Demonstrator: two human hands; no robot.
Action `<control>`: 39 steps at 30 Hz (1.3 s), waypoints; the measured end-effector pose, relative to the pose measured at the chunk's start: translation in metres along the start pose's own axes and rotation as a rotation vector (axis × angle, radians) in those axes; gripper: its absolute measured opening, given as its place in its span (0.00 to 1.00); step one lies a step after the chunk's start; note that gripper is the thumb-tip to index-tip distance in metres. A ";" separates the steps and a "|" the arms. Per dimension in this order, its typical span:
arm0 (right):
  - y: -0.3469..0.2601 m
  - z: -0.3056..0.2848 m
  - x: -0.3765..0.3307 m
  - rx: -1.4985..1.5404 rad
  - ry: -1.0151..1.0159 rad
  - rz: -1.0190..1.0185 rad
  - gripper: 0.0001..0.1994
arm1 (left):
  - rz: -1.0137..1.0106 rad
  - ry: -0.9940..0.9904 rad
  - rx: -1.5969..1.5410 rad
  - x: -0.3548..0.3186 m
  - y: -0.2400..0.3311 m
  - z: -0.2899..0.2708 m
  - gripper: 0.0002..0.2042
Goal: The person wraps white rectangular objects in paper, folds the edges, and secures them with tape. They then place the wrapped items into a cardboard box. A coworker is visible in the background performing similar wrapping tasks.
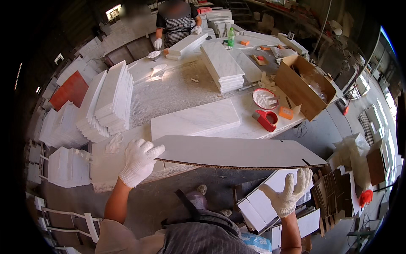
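Note:
A long, flat white cardboard sheet (237, 151) with a brown corrugated edge and small slots near its right end is held out in front of me. My left hand (139, 162), in a white knitted glove, grips its left end, fingers closed over the edge. Just below the sheet's right end is my right hand (287, 192), gloved too, palm up with fingers spread; whether the fingertips touch the edge I cannot tell. Beyond the sheet lies a white marble slab (196, 117) on the worktable (169, 91), its near side partly covered by the cardboard.
A red tape dispenser (265, 120), a bowl of white paste (265, 99) and an open cardboard box (302, 86) stand to the right. Stacked slabs (114, 97) rise at left. Folded cardboard (334, 199) leans at lower right. Across the table is another gloved person (175, 29).

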State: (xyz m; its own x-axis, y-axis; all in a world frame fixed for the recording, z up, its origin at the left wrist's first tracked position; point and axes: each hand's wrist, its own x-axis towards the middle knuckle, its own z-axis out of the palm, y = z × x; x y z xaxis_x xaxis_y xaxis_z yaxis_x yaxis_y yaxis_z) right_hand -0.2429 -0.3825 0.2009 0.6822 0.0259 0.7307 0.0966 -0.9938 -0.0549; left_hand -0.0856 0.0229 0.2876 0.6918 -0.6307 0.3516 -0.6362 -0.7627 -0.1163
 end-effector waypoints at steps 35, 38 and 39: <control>-0.024 0.230 0.197 0.405 -0.602 -0.546 0.19 | -0.097 -0.174 -0.094 0.027 -0.060 0.114 0.14; -0.005 0.254 0.188 0.531 -0.752 -0.574 0.20 | -0.185 -0.385 -0.232 0.039 -0.063 0.118 0.11; -0.001 0.261 0.178 0.531 -0.825 -0.584 0.20 | -0.132 -0.400 -0.296 0.038 -0.061 0.128 0.10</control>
State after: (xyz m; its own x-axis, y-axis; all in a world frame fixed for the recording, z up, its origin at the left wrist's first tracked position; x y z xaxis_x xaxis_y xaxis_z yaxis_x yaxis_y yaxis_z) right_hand 0.0678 -0.3484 0.1538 0.6816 0.7273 0.0800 0.7160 -0.6406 -0.2774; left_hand 0.0228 0.0270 0.1888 0.8122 -0.5817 -0.0445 -0.5642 -0.8026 0.1935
